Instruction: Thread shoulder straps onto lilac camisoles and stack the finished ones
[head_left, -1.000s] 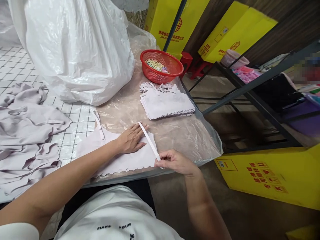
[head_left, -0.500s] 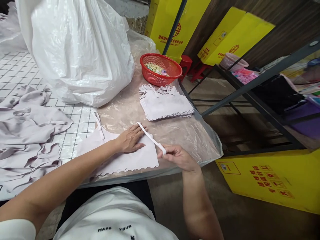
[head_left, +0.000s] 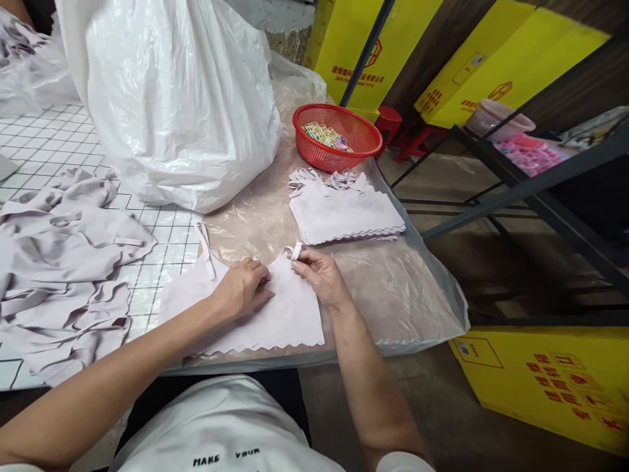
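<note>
A pale pinkish camisole (head_left: 295,314) with a scalloped hem lies flat at the table's front edge. My right hand (head_left: 319,275) pinches the camisole's right shoulder strap (head_left: 297,251) near the top of the garment, with a folded bit of it standing above the fingertips. Resting on the upper middle of the camisole is my left hand (head_left: 246,285), fingers bent and thumb apart, nothing visible in it. The other strap (head_left: 207,252) lies to its left. Just beyond my right hand sits a neat stack of similar camisoles (head_left: 348,213), straps gathered at the far side.
Loose camisoles (head_left: 63,255) are heaped at left on the grid-patterned tabletop (head_left: 167,246). A big white plastic bag (head_left: 177,111) bulges behind. A red mesh basket (head_left: 339,154) with small pieces stands at the back. Dark metal rack bars (head_left: 515,190) and yellow boxes (head_left: 545,380) flank the right side.
My right hand has moved up and left with the strap, which was stretched toward the lower right. My left hand has shifted slightly left and down, from flat to bent fingers.
</note>
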Motion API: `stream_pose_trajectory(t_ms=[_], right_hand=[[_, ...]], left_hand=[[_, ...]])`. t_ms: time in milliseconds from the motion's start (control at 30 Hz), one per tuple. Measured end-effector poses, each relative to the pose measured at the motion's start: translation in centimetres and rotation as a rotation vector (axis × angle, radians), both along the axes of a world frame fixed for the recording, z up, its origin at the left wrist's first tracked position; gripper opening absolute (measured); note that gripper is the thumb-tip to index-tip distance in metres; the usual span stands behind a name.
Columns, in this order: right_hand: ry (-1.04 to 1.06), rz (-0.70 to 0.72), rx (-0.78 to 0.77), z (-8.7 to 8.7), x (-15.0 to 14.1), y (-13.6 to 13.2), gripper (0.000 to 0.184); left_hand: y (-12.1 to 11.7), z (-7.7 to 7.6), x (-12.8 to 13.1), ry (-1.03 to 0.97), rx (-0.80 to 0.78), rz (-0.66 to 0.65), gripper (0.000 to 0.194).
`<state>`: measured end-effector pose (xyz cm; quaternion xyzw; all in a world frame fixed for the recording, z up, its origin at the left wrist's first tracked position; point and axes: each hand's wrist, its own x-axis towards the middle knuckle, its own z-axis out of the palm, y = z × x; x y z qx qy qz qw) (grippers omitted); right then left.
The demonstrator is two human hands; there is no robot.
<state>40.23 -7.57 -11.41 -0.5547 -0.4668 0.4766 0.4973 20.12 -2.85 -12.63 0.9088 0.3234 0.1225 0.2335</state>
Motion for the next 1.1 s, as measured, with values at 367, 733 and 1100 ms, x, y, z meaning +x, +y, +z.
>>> stream_pose_trajectory(t_ms=[367,733,1100], right_hand=[[-0.295,0.214,0.042,-1.4,-0.1,-0.5,0.014],[-0.375,0.197,0.125,-1.1,-0.1,-0.7,0.009],[-0.390,0.286,0.119,-1.1,0.0,-0.9,0.009]], left_hand=[[-0.5,-0.3,0.1,-0.151,-0.176,0.085,0.005],[-0.8,-0.4,0.2,-0.152,-0.180,0.094,0.009],[-0.8,-0.3,0.2,-0.146,-0.215,0.109,0.010]])
